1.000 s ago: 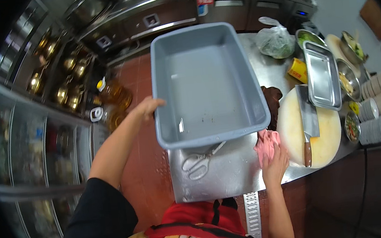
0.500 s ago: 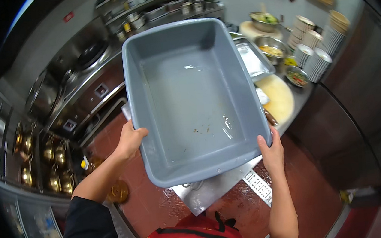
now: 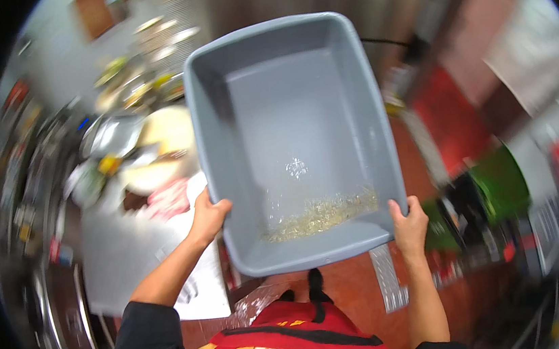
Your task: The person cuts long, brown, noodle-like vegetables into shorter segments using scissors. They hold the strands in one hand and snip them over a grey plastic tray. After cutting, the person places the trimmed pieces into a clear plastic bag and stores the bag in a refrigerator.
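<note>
A large grey plastic tub (image 3: 282, 106) is held out in front of me, its inside facing me. My left hand (image 3: 208, 221) grips the left rim near its lower corner, thumb over the edge. At the lower right corner, my right hand (image 3: 409, 225) is closed on the rim, its thumb inside and its other fingers partly hidden behind the wall. Cloudy, yellowish water (image 3: 321, 216) lies along the tub's near end. A few wet glints show on the tub's bottom above it.
To the left, blurred, a steel worktable (image 3: 121, 256) stands beside round cutting boards (image 3: 169, 131), a metal tray (image 3: 112, 136) and pink meat or cloth (image 3: 167, 198). A green bin (image 3: 498, 182) is at the right. Wet red floor (image 3: 352, 279) lies below.
My view has swung right: the counter has shifted left, and the green bin has come into sight. Water now shows pooled at the tub's near end. Both hands keep their hold.
</note>
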`<state>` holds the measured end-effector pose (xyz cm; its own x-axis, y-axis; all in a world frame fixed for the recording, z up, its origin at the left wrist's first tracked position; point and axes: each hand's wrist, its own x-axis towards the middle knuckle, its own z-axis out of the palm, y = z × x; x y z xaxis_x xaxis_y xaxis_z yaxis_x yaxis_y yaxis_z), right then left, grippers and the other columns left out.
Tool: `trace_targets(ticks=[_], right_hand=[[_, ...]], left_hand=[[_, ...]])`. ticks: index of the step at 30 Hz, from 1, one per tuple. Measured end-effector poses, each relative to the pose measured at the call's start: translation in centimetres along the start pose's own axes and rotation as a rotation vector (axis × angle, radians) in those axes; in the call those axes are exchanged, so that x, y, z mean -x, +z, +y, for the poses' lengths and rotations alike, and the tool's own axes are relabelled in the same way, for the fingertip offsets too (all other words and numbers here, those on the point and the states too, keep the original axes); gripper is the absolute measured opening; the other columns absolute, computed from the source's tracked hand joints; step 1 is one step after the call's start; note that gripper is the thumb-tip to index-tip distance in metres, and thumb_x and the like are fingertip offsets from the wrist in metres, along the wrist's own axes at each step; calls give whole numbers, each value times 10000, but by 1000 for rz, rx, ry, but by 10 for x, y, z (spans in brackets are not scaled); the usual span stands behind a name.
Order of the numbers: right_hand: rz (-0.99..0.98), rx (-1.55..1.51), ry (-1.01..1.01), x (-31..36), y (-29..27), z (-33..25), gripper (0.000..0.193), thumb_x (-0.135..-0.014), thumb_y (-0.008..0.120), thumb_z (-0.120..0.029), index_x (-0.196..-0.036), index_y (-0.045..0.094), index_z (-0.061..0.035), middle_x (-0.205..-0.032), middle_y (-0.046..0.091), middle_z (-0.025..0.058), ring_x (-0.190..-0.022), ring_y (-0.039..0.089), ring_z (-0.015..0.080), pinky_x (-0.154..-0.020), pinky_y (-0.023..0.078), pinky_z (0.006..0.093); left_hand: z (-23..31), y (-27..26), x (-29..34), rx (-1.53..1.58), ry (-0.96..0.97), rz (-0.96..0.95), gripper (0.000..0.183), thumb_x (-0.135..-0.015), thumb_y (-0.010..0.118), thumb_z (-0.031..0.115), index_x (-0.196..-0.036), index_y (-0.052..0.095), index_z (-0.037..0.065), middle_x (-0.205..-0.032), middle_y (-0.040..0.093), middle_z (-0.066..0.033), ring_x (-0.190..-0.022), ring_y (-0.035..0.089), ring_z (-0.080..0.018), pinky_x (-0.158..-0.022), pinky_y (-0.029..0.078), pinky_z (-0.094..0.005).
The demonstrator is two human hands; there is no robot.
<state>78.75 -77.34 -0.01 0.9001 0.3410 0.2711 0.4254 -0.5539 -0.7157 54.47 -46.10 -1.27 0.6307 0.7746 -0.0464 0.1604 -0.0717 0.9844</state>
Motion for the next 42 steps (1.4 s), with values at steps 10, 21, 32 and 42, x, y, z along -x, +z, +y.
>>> trace_targets(ticks=[10,21,32,42], right_hand=[[292,228,793,270,-239,172,569,-859,621,-350,-1324,412,-95,-981,649,231,-911,618,428,-812,481,465],[1240,-377,937,577,-393,260,552,-845,622,-9,-1356,419,41,-1183,602,121,-1044,576,181,-913,439,280],[1924,-1660,504,628,-478,350,106,-912,514,-207,-907,559,-111,-652,533,-13,-378,407,114,-279,284,221],[1694,-1481,585,600,-456,409,281,-929,464,-346,-1109,550,-148,-932,590,-5,-681,559,113,-403,392,267]], left_hand=[[105,319,122,-205,192,-956,375,-698,518,-20,-1066,569,-73,-848,639,-122,-747,609,-171,-661,485,-286],[273,664,553,-765,1280,-1489,387,-748,650,329,-886,678,-32,-854,660,-240,-788,661,-358,-727,516,-408],[325,709,1003,-475,1555,-2021,317,-746,640,269,-878,698,-13,-926,669,-190,-858,653,-284,-758,513,-351],[349,733,897,-244,1552,-2002,329,-758,572,246,-858,693,-43,-912,650,-274,-953,633,-370,-825,507,-390]])
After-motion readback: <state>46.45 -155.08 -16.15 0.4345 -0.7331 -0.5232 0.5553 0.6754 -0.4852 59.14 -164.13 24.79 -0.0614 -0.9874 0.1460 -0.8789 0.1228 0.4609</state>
